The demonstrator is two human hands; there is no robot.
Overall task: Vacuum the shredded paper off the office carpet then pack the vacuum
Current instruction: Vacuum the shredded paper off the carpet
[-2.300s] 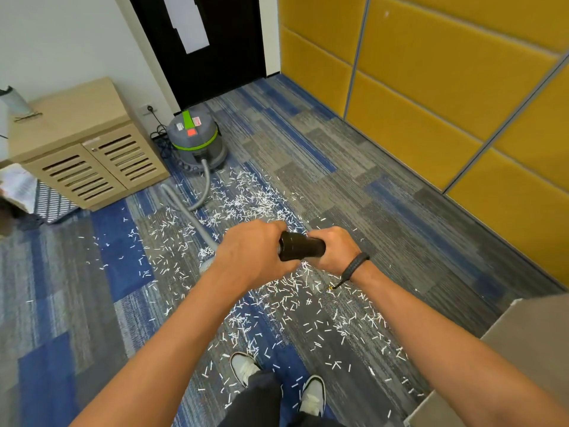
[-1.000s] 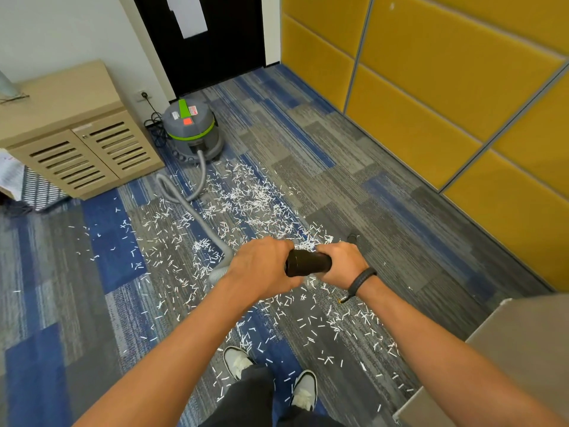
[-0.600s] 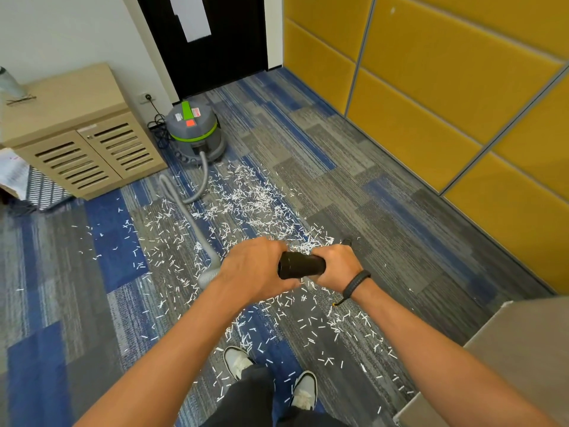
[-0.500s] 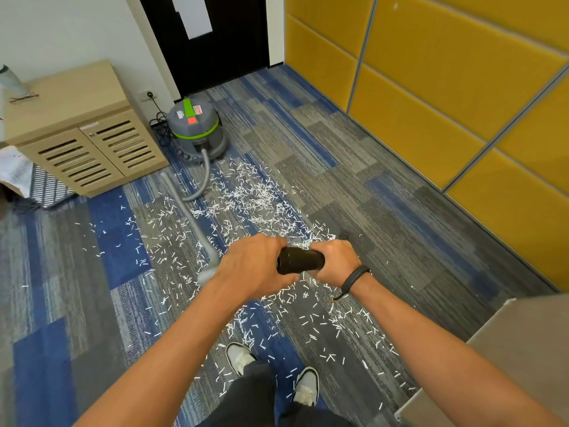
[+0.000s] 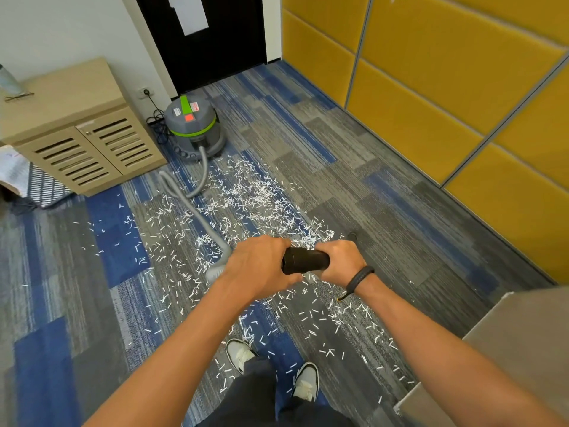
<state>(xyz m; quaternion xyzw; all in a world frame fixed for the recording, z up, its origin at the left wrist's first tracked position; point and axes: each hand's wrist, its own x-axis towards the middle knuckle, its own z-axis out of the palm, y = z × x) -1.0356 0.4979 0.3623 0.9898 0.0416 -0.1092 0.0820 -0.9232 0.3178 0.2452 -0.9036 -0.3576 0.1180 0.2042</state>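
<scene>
A black vacuum wand handle (image 5: 304,260) lies crosswise in front of me. My left hand (image 5: 261,266) grips its left end and my right hand (image 5: 337,261) grips its right end. A grey hose (image 5: 191,208) runs from under my left hand back across the carpet to the grey and green vacuum canister (image 5: 194,126) by the door. White shredded paper (image 5: 246,195) is strewn over the blue and grey carpet, from near the canister to my shoes. The wand's far end peeks out at a small dark tip (image 5: 352,235) beyond my right hand; its nozzle is hidden.
A wooden louvred cabinet (image 5: 77,134) stands at the left wall, with a wall socket (image 5: 146,92) and cord beside the canister. Yellow padded panels (image 5: 431,87) line the right wall. A grey box or desk corner (image 5: 508,349) sits at lower right. A black door (image 5: 200,41) lies ahead.
Both hands keep their grip on the wand handle. The handle and hose have shifted slightly back and forth over the paper, and my view has swayed a little.
</scene>
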